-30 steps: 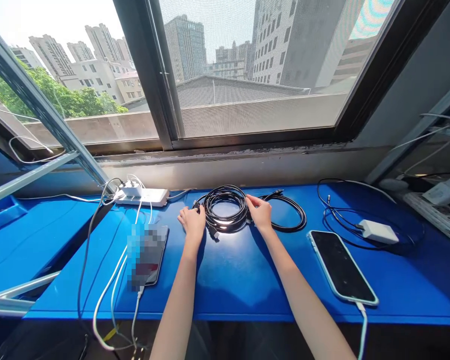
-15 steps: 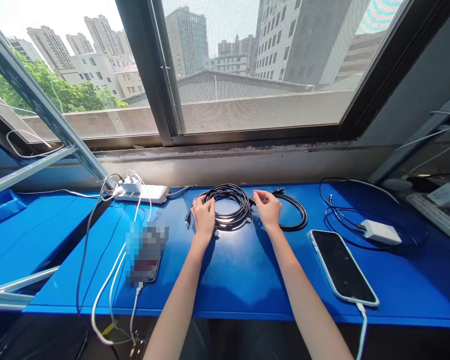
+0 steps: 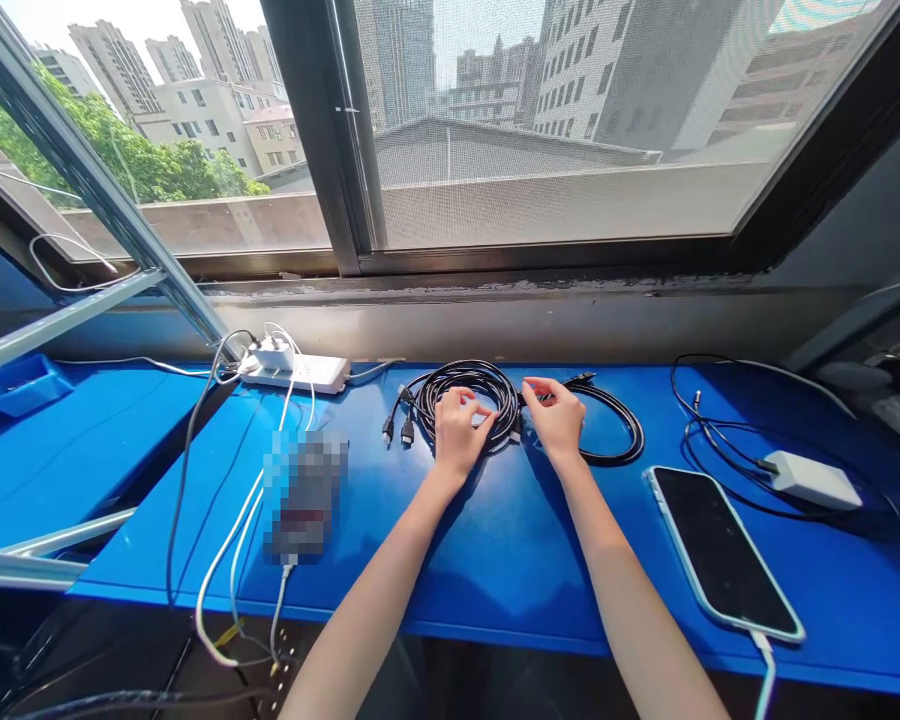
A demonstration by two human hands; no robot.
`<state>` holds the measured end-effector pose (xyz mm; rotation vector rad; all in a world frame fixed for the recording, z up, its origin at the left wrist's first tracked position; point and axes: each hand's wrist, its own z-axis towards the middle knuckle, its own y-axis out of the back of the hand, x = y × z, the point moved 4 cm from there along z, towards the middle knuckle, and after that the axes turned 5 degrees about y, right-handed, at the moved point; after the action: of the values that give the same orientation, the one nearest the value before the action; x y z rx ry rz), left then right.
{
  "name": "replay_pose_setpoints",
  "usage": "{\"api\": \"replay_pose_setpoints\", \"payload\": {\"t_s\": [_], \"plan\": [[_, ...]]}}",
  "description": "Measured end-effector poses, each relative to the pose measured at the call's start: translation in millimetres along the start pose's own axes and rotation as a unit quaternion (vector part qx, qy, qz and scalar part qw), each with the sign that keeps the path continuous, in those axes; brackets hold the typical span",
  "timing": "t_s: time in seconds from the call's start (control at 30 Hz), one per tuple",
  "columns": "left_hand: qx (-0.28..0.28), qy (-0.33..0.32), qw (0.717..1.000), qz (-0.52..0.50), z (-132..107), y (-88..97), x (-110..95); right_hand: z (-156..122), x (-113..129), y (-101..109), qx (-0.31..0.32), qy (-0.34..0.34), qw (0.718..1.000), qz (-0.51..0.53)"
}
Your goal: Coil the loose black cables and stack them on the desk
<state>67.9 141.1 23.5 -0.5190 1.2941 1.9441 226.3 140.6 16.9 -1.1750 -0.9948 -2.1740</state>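
Note:
A coil of black cables (image 3: 470, 377) lies on the blue table (image 3: 487, 540) under the window. My left hand (image 3: 457, 437) rests on the coil's near side with its fingers curled over the strands. My right hand (image 3: 559, 418) is just right of the coil, fingers pinched on a black cable that runs into a looser black loop (image 3: 621, 425). Several black plugs (image 3: 396, 430) stick out at the coil's left.
A white power strip (image 3: 307, 372) with white leads sits at the back left. A blurred phone (image 3: 304, 495) lies left of my arms, and a dark phone (image 3: 724, 550) lies on the right. A white charger (image 3: 810, 478) with black wire is far right. A blue tray (image 3: 22, 380) is far left.
My left hand has moved from the coil's left edge to its near middle. The plugs now show at the left. My right hand has shifted slightly; the view has turned left.

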Motion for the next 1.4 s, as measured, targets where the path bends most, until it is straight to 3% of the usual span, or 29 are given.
{"api": "replay_pose_setpoints", "payload": {"t_s": [0.13, 0.23, 0.5, 0.73, 0.93, 1.13, 1.4], "plan": [[-0.028, -0.026, 0.999, -0.002, 5.5, 9.1, -0.6, -0.4, 1.9, -1.9, 0.009, 0.0, 1.0, -0.007], [-0.026, -0.003, 1.0, 0.012, 10.7, 14.6, 4.6, -1.7, 5.0, -3.0, 0.013, -0.003, 1.0, -0.013], [0.028, 0.043, 0.997, 0.056, 15.8, 13.2, 21.3, -3.5, 12.4, 1.3, 0.036, -0.033, 0.998, -0.042], [0.099, 0.035, 0.988, 0.113, 15.0, 5.2, 21.1, -2.7, 16.2, 7.5, 0.068, -0.082, 0.99, -0.089], [0.122, 0.024, 0.983, 0.137, 14.5, 7.2, 17.2, 3.1, 10.1, 25.3, 0.072, -0.128, 0.978, -0.151], [0.136, -0.007, 0.981, 0.137, 9.7, 8.2, 7.9, 5.6, -0.6, 30.0, 0.141, -0.168, 0.952, -0.214], [0.143, -0.011, 0.977, 0.155, 7.8, -3.3, 9.5, 3.0, 0.6, 22.5, 0.207, -0.153, 0.926, -0.275]]}}
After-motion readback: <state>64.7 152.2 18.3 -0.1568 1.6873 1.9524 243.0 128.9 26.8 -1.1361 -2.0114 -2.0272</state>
